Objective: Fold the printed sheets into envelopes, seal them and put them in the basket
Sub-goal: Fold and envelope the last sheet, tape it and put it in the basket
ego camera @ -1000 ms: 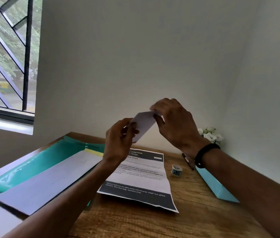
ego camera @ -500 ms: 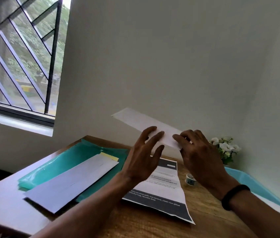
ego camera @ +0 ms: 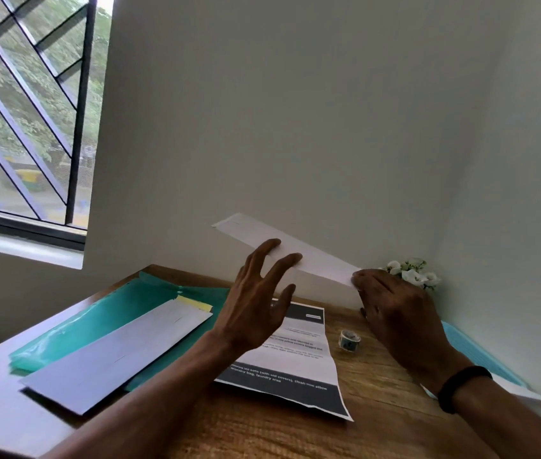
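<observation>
A long white envelope is held in the air above the back of the table, slanting up to the left. My right hand grips its right end, back of the hand toward me. The straight, spread fingers of my left hand touch its near edge around the middle. Below the hands a printed sheet with dark bands and fold creases lies flat on the wooden table. The light blue basket stands at the right against the wall, partly behind my right forearm.
A long white envelope stack lies on a teal folder at the left. A small tape roll sits right of the sheet. White flowers stand in the back right corner. A barred window is at upper left.
The envelope has turned from end-on to lengthwise and stretched out to the left. My left hand has gone from pinching it to straight fingers on its edge.
</observation>
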